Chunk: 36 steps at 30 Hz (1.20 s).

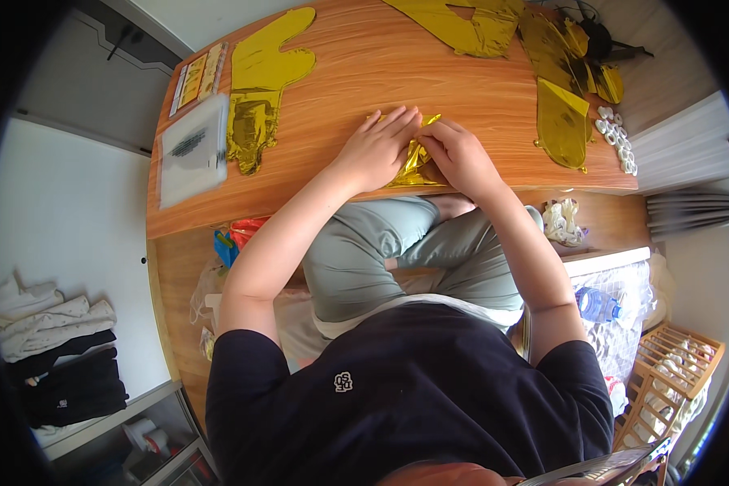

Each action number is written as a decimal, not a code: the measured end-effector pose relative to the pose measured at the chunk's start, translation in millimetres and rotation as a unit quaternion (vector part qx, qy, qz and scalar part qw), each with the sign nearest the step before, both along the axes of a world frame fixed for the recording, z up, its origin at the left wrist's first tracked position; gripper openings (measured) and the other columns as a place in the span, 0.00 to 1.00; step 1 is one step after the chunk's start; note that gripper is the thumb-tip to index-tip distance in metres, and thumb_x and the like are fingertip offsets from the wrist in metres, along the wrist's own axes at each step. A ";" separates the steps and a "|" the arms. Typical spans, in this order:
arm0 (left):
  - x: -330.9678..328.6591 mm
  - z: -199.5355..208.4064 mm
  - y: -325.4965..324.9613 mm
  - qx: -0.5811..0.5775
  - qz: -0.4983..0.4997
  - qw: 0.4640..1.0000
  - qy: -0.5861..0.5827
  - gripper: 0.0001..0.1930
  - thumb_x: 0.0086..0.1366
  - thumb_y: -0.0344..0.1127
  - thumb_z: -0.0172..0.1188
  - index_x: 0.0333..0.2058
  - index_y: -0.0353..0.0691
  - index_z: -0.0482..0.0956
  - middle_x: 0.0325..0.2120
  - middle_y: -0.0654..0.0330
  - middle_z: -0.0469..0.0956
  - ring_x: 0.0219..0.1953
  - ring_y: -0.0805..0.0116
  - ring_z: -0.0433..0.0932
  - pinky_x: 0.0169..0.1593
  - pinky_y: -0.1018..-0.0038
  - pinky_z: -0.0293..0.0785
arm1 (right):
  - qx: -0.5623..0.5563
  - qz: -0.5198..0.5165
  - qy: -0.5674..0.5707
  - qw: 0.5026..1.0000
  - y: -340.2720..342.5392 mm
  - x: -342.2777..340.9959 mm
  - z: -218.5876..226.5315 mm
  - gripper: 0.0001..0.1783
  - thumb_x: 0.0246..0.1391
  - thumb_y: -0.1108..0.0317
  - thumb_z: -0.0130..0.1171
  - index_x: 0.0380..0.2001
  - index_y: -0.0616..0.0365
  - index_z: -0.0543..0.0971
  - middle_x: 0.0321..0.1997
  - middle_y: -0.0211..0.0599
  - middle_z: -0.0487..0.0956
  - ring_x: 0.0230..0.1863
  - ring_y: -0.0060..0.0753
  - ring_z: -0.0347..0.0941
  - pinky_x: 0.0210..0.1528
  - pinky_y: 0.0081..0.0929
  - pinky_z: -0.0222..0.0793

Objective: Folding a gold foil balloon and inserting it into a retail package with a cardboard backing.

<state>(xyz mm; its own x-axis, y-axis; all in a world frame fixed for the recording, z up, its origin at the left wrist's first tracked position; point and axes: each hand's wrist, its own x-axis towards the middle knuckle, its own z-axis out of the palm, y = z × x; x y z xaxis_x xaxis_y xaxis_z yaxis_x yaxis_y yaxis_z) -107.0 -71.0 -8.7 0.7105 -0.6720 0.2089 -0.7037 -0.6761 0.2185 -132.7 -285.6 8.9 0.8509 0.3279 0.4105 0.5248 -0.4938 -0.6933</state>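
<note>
A crumpled gold foil piece (417, 172), like a flat uninflated balloon, lies at the table's near edge, partly hidden beneath my hands. My left hand (379, 152) rests flat over its left side, fingers stretched out and pointing away from me. Close beside it, my right hand (462, 159) is closed, thumb and fingertips pinching the foil. Another flat gold foil balloon (271, 61) is spread out at the left of the wooden table (348, 73). More gold foil balloons (470, 28) lie at the far right, one of them (563, 121) nearer to my right arm.
Several small white rings (620, 139) sit at the table's right edge. A clear plastic packet (194, 150) and a printed sheet (198, 77) lie on the left. A black object (598, 39) stands among the far-right foil. A blue bottle (598, 304) is at my right, below table height.
</note>
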 end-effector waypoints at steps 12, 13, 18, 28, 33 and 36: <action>2.2 1.1 11.9 -0.196 0.013 0.978 0.074 0.29 0.75 0.38 0.52 0.72 0.41 0.62 0.74 0.51 0.60 0.77 0.55 0.56 0.77 0.48 0.48 | -0.069 -0.016 -0.038 0.997 10.9 9.1 -7.5 0.07 0.65 0.68 0.58 0.40 0.58 0.81 0.38 0.47 0.82 0.41 0.55 0.79 0.45 0.46 0.75; 1.5 4.3 18.3 -0.250 -0.004 0.965 0.082 0.28 0.74 0.36 0.55 0.71 0.43 0.64 0.73 0.51 0.61 0.76 0.55 0.58 0.77 0.46 0.48 | -0.068 -0.016 -0.042 0.997 12.0 9.2 -7.4 0.07 0.65 0.68 0.58 0.39 0.58 0.81 0.37 0.46 0.82 0.41 0.55 0.79 0.45 0.46 0.75; -46.9 24.4 48.7 -0.202 0.032 0.979 -0.024 0.18 0.70 0.30 0.60 0.57 0.49 0.81 0.53 0.56 0.82 0.55 0.58 0.81 0.73 0.42 0.58 | -0.079 -0.015 -0.033 0.996 9.7 10.7 -9.7 0.08 0.65 0.69 0.58 0.42 0.60 0.81 0.40 0.50 0.82 0.42 0.59 0.79 0.45 0.46 0.75; -94.6 1.6 63.5 -0.172 0.024 0.978 -0.113 0.17 0.62 0.31 0.69 0.51 0.47 0.83 0.36 0.66 0.87 0.42 0.68 0.85 0.67 0.52 0.71 | -0.135 -0.043 -0.039 0.989 14.8 12.9 -16.8 0.07 0.66 0.69 0.57 0.42 0.60 0.79 0.40 0.51 0.82 0.42 0.60 0.78 0.45 0.48 0.75; -98.6 -9.2 64.1 -0.193 0.035 0.973 -0.123 0.16 0.62 0.31 0.69 0.49 0.45 0.82 0.36 0.65 0.87 0.43 0.66 0.85 0.63 0.55 0.75 | -0.133 -0.063 -0.019 0.989 18.4 11.8 -14.2 0.08 0.67 0.67 0.55 0.42 0.60 0.78 0.40 0.52 0.81 0.42 0.61 0.78 0.45 0.49 0.75; -100.6 -9.2 61.4 -0.180 0.041 0.973 -0.140 0.16 0.61 0.32 0.71 0.48 0.45 0.83 0.36 0.65 0.86 0.42 0.65 0.84 0.61 0.56 0.75 | -0.140 -0.064 -0.016 0.988 18.9 12.0 -13.6 0.08 0.67 0.67 0.55 0.42 0.60 0.78 0.40 0.53 0.81 0.42 0.61 0.78 0.46 0.49 0.74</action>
